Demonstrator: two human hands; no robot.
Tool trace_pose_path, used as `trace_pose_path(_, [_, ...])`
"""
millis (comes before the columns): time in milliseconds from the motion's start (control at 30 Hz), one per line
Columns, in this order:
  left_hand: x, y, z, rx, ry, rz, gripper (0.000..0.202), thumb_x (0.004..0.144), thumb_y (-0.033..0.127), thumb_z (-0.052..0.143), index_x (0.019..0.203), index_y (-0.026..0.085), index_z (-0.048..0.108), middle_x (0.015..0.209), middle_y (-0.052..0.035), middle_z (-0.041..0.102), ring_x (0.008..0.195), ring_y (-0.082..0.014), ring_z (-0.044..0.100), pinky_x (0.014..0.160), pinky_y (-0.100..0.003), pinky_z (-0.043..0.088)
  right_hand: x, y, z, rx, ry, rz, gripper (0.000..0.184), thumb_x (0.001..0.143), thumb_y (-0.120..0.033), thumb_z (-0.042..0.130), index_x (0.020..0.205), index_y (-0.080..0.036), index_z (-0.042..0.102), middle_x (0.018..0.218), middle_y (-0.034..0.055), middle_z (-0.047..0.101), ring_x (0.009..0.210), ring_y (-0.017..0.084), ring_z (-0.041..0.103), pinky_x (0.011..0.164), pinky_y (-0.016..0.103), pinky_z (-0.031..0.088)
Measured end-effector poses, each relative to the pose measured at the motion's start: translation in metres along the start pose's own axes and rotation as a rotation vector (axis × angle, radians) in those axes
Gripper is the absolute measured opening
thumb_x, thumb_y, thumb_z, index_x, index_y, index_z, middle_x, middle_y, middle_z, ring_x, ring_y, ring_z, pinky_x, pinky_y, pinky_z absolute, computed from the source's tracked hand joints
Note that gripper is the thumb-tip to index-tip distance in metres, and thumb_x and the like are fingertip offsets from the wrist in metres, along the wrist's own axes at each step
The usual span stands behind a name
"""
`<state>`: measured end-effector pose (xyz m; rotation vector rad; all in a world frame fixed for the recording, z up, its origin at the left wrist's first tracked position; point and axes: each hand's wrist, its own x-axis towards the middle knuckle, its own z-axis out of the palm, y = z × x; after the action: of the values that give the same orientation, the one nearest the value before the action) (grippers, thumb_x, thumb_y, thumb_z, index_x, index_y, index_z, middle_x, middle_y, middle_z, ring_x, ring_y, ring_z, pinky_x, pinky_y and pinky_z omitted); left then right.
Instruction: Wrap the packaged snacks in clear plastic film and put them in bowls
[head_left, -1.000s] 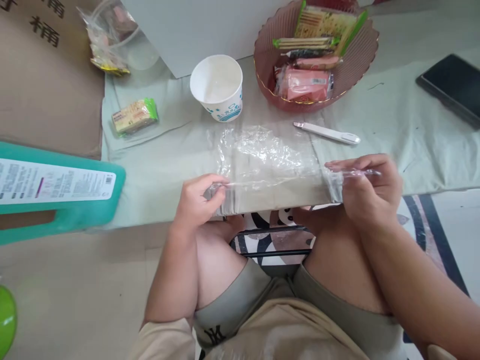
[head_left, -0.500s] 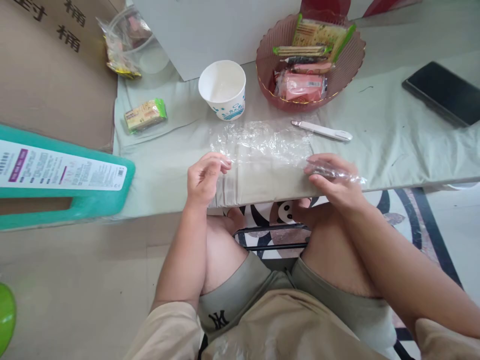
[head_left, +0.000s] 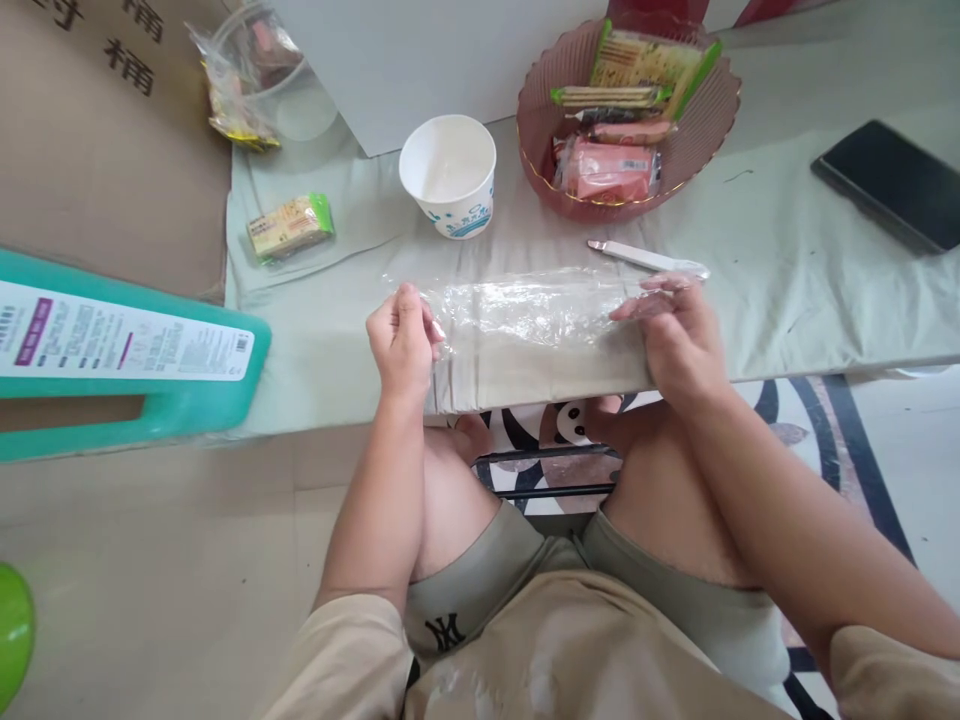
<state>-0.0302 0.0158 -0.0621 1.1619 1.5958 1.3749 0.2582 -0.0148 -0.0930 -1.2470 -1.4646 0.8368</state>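
A clear sheet of plastic film (head_left: 525,305) stretches between my two hands over the near part of the cloth-covered table. My left hand (head_left: 403,340) is closed on its left end, thumb against the curled fingers. Around the right end, the fingers of my right hand (head_left: 679,335) are bent, with some film bunched in them. Just beyond the film stands a white paper cup (head_left: 454,195) with blue print, upright. A white utility knife (head_left: 646,258) lies behind the film, near my right fingertips.
A pink ribbed bowl (head_left: 544,165) of wrapped snacks stands at the back, with a black phone (head_left: 892,185) to its right. One wrapped cracker pack (head_left: 290,228) lies left of the cup. A teal container (head_left: 187,395) and a cardboard box (head_left: 112,170) occupy the left side.
The film is drawn straighter and wider between my hands. My left hand has tightened into a closed grip, and my right hand has turned and lifted slightly away from me.
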Motion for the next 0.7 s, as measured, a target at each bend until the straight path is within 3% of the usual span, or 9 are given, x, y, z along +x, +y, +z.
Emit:
trace_pose_path(67, [0.002, 0.001, 0.0, 0.036, 0.018, 0.004, 0.06, 0.094, 0.073, 0.05, 0.061, 0.024, 0.043, 0.045, 0.0048, 0.042, 0.032, -0.0073, 0.038, 0.031, -0.024, 0.024, -0.001, -0.006, 0.001, -0.03, -0.006, 0.029, 0.041, 0.091, -0.066, 0.063, 0.096, -0.025, 0.066, 0.087, 0.0047, 0.073, 0.081, 0.02, 0.07, 0.073, 0.035, 0.057])
trace_pose_path(167, [0.006, 0.001, -0.005, 0.056, -0.004, 0.006, 0.059, 0.094, 0.071, 0.053, 0.06, 0.024, 0.043, 0.042, 0.006, 0.039, 0.03, -0.0066, 0.034, 0.029, -0.023, 0.02, -0.002, -0.011, 0.002, -0.084, 0.098, 0.094, 0.039, 0.095, -0.058, 0.061, 0.08, -0.023, 0.064, 0.069, 0.0012, 0.067, 0.065, 0.015, 0.066, 0.065, 0.031, 0.054])
trace_pose_path(300, [0.007, -0.002, -0.015, 0.076, -0.123, -0.083, 0.054, 0.093, 0.061, 0.063, 0.058, 0.023, 0.048, 0.038, 0.0064, 0.039, 0.027, -0.0057, 0.03, 0.027, -0.022, 0.015, -0.003, -0.008, 0.0, -0.1, 0.117, 0.179, 0.027, 0.095, -0.048, 0.062, 0.086, -0.023, 0.068, 0.048, -0.0072, 0.045, 0.04, 0.01, 0.04, 0.042, 0.026, 0.032])
trace_pose_path(433, [0.003, -0.007, -0.02, 0.079, -0.157, -0.133, 0.046, 0.092, 0.047, 0.068, 0.058, 0.022, 0.051, 0.039, 0.0066, 0.043, 0.027, -0.0063, 0.034, 0.025, -0.021, 0.017, -0.005, -0.013, 0.001, -0.19, 0.062, 0.171, 0.015, 0.091, -0.036, 0.064, 0.083, -0.024, 0.07, 0.054, -0.0051, 0.049, 0.047, 0.011, 0.044, 0.046, 0.027, 0.035])
trace_pose_path(567, [0.0, -0.011, -0.023, 0.092, -0.22, -0.156, 0.044, 0.091, 0.048, 0.069, 0.059, 0.021, 0.052, 0.04, 0.0054, 0.049, 0.026, -0.007, 0.038, 0.027, -0.02, 0.024, -0.005, -0.021, 0.006, -0.237, 0.12, 0.185, 0.037, 0.095, -0.043, 0.061, 0.064, -0.024, 0.058, 0.054, -0.0014, 0.056, 0.049, 0.012, 0.05, 0.05, 0.029, 0.04])
trace_pose_path(700, [-0.003, -0.008, -0.028, 0.052, -0.271, -0.165, 0.046, 0.085, 0.061, 0.072, 0.067, 0.021, 0.057, 0.047, 0.0015, 0.06, 0.032, -0.0093, 0.051, 0.03, -0.019, 0.03, -0.004, -0.013, 0.005, -0.216, 0.229, 0.234, 0.036, 0.098, -0.053, 0.059, 0.074, -0.026, 0.058, 0.048, -0.0044, 0.05, 0.039, 0.012, 0.044, 0.044, 0.031, 0.036])
